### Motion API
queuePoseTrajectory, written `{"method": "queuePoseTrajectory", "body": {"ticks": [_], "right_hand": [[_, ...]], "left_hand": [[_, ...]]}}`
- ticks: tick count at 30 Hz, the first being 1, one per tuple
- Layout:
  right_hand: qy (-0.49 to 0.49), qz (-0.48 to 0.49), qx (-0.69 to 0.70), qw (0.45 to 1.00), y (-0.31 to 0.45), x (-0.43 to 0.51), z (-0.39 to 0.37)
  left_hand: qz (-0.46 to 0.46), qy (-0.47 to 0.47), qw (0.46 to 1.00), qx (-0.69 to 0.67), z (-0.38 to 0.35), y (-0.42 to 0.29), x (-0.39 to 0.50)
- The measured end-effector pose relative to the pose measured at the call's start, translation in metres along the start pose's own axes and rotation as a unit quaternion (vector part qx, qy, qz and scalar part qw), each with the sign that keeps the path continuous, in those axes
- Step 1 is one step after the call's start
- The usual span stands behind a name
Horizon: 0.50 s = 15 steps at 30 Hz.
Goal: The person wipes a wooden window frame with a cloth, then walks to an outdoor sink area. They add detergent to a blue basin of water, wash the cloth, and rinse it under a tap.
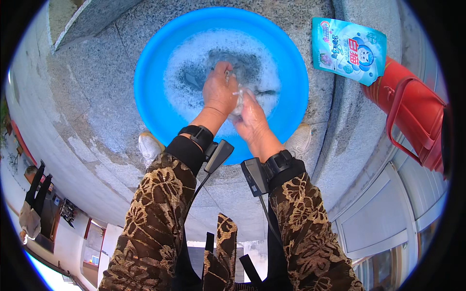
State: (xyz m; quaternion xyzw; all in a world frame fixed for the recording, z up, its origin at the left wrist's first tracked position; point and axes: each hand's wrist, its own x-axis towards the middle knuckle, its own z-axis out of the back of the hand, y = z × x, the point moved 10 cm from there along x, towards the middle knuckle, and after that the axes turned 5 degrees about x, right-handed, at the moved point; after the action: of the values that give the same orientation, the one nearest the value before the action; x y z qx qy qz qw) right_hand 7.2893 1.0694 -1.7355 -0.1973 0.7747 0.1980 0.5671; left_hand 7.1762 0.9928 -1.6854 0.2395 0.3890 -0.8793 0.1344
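A round blue plastic basin (291, 91) of soapy water stands on the stone paving in front of me, between my feet. White suds (189, 43) cover much of the water, with darker patches around the middle. Over the basin, my left hand (220, 89) is closed on a wet, light-coloured cloth (238, 103). Lower and to the right, my right hand (255, 118) grips the same cloth, close against the left. The fingers hide most of the cloth, so its kind cannot be told. Both wrists carry strapped-on black devices.
A teal detergent bag (349, 51) with printed writing lies on the stone ledge (342, 120) to the right. Beside it stands a red thermos flask (411, 109) with a handle. White shoes (149, 147) flank the basin. At far left another person (32, 207) stands apart.
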Motion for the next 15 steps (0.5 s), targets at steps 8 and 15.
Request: {"method": "queuePoseTrajectory", "body": {"ticks": [8, 15], "right_hand": [[0.064, 0.058, -0.132, 0.987, 0.011, 0.003, -0.016], [0.077, 0.125, -0.122, 0.982, 0.024, 0.004, -0.006]], "left_hand": [[-0.078, -0.029, 0.995, -0.050, 0.009, -0.018, -0.033], [-0.043, -0.183, 0.976, -0.107, 0.047, 0.119, 0.040]]}}
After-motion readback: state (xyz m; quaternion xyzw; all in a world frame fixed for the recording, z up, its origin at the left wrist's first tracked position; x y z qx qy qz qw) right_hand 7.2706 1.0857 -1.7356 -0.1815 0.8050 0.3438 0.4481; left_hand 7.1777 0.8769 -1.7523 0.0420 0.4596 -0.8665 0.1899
